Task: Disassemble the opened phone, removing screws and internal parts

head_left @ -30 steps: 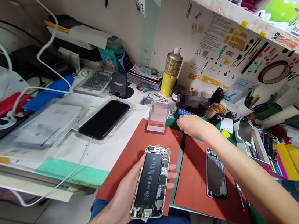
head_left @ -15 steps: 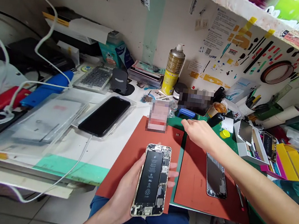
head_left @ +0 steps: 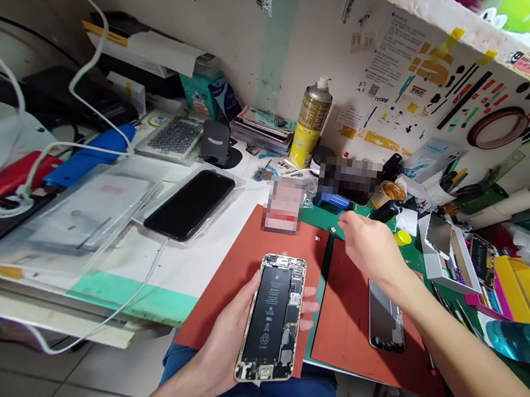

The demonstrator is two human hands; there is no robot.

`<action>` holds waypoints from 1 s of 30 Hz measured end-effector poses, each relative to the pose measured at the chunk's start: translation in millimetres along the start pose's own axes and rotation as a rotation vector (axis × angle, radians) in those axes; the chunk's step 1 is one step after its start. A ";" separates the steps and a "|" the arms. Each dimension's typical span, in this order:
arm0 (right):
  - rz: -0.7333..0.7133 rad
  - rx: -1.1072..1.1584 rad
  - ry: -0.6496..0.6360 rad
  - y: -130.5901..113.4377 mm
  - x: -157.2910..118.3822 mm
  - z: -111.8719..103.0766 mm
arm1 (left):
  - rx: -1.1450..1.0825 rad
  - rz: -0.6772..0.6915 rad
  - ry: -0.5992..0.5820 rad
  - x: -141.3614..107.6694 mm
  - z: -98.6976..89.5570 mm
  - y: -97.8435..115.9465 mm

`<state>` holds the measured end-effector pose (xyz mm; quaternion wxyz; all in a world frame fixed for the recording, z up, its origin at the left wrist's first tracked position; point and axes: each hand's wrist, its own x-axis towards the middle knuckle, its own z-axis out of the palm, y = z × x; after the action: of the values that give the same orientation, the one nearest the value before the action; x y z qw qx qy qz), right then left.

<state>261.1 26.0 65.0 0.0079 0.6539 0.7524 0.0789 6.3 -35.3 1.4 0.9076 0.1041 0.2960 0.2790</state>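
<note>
So the left hand cradles the opened phone over one red mat, fingers spread around its edges, probably so the insides face up uncovered. Right hand's fingers look bunched; can't tell if they're pinching anything.

The phone is lying in the left hand, its open inside facing up and its long sides running toward the wall. A pale frame is edging it. A black battery with white print is filling much of the left side, and a strip of dark and silver parts is running down the right. The phone is showing against the red mat, overlapping its near edge.
</note>
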 end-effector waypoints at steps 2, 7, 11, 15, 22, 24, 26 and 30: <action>0.089 0.183 0.077 -9.6 -28.6 -11.9 | -0.024 0.011 -0.010 0.4 0.3 -0.7; 0.343 1.086 -0.057 -71.0 -114.0 -12.0 | -0.032 0.052 -0.031 0.9 1.9 -0.9; 0.564 1.511 -0.377 -117.2 -151.0 7.5 | -0.024 0.024 -0.040 0.0 2.3 -0.4; 0.616 1.704 -0.442 -137.5 -157.3 22.6 | 0.011 0.037 -0.050 -2.0 1.7 -1.8; 0.606 1.771 -0.298 -144.1 -160.4 34.9 | 0.144 0.109 -0.034 -4.7 -1.5 -8.9; 0.612 1.773 -0.277 -144.3 -161.9 36.2 | 0.208 0.171 0.016 -4.8 -0.1 -10.8; 0.623 1.778 -0.254 -144.3 -163.3 36.0 | 0.246 0.205 0.049 -4.4 2.4 -11.9; 0.653 1.836 -0.231 -143.6 -164.4 33.0 | 0.237 0.205 0.057 -2.8 8.0 -11.7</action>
<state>147.6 -151.4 -1.2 -0.4525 0.5854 0.2980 -0.6030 14.4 -46.7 5.0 0.8469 0.2321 0.3402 0.3363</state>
